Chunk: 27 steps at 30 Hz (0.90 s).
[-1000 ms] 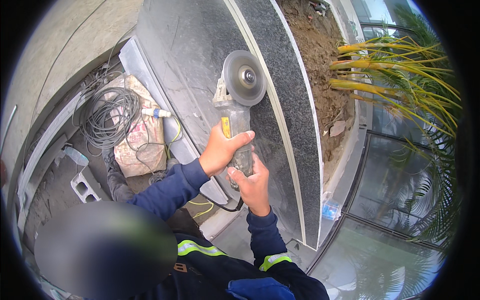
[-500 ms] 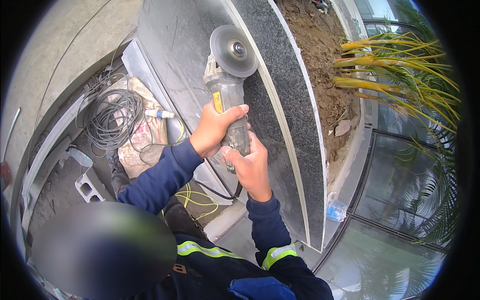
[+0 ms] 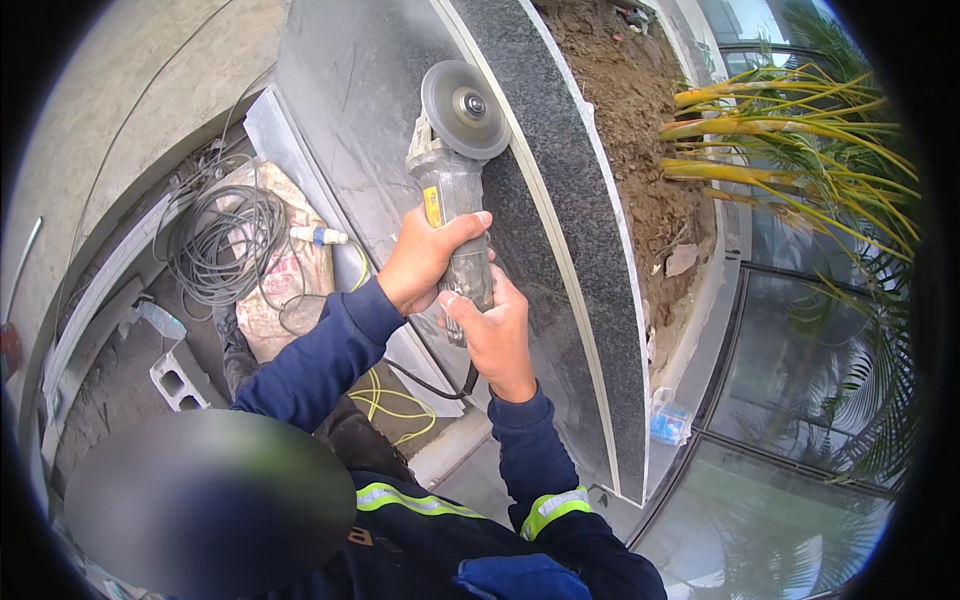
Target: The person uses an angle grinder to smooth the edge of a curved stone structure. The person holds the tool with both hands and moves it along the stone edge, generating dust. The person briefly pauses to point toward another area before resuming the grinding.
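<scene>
Both of my hands are wrapped round an angle grinder (image 3: 462, 195) with a grey, dusty body and a yellow label. My left hand (image 3: 425, 262) grips the middle of the body, thumb across it. Lower down, my right hand (image 3: 497, 335) holds the rear end, where a black cord comes out. The grinder's round disc (image 3: 449, 108) faces up, its edge beside a pale strip (image 3: 540, 195) running along the dark speckled stone slab (image 3: 590, 250). Whether the disc touches the stone I cannot tell.
Left of the slab, a coiled grey cable (image 3: 225, 245) lies on a stained sack (image 3: 290, 285). A hollow block (image 3: 185, 378) and a yellow-green cord (image 3: 385, 405) are nearby. On the right are a soil bed (image 3: 640, 170), palm stems (image 3: 740, 130) and glass panels (image 3: 800, 380).
The view has shifted slightly, and the grinder's disc sits a little lower in it. My grip on the grinder is unchanged.
</scene>
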Motion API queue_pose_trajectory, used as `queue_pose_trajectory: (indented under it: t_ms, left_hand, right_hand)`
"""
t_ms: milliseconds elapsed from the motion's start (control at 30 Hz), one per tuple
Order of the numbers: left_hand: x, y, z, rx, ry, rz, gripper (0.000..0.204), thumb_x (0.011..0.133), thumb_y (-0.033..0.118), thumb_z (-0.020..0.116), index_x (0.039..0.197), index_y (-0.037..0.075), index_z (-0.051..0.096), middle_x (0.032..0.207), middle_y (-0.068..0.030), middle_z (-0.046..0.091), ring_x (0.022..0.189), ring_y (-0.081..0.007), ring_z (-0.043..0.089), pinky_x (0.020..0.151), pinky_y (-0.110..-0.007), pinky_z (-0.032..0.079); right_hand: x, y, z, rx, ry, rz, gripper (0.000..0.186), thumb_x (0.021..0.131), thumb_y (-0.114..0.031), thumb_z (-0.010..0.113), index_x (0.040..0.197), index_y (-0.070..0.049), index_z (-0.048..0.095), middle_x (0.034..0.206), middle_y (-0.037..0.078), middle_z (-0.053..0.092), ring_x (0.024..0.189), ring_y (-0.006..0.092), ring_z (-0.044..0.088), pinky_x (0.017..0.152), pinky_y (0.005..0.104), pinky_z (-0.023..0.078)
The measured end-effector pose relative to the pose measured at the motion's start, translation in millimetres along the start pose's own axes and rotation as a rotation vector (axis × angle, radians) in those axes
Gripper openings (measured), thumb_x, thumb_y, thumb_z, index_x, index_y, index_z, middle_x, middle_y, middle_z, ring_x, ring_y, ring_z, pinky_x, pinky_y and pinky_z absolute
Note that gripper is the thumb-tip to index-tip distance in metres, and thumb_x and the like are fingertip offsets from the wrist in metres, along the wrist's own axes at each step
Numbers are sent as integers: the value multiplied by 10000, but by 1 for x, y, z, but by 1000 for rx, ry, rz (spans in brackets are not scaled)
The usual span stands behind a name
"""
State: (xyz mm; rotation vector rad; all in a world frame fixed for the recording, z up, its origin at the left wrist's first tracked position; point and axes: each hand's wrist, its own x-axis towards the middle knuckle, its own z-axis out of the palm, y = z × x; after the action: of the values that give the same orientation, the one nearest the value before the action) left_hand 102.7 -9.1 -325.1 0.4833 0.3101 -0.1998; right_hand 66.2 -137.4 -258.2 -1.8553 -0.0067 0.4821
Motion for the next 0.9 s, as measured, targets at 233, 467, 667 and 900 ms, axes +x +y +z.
queue_pose_trajectory:
  t_ms: [233,467,667,900]
  left_hand:
    - [-33,-40,12,5,-11,18,324,896,152,799,1119,3,618,938,-68,674,762,-175,704,684,-344,604]
    - [-25,-35,10,20,13,24,337,906,155,793,1142,-3,611,955,-71,675,773,-179,711,686,-344,603]
    - [-9,-19,8,8,4,28,332,918,170,781,1145,-3,612,946,-75,673,775,-187,717,683,-348,605]
    - [7,0,5,-9,8,18,306,922,174,791,1109,12,611,909,-70,662,757,-192,715,653,-351,606]
  right_hand:
    - [-45,12,-22,-61,21,36,343,903,-97,760,1185,43,624,896,38,692,783,83,627,699,267,507]
    - [-34,17,-26,-57,-10,4,421,907,-133,762,1244,72,614,1038,86,706,930,117,640,840,297,524]
    - [-10,12,-21,-27,-46,-41,434,911,-115,763,1259,87,601,1026,91,708,915,114,644,830,295,529]
    - [12,4,-11,22,-39,-74,331,915,-93,760,1171,62,618,865,45,694,714,82,622,651,266,506]
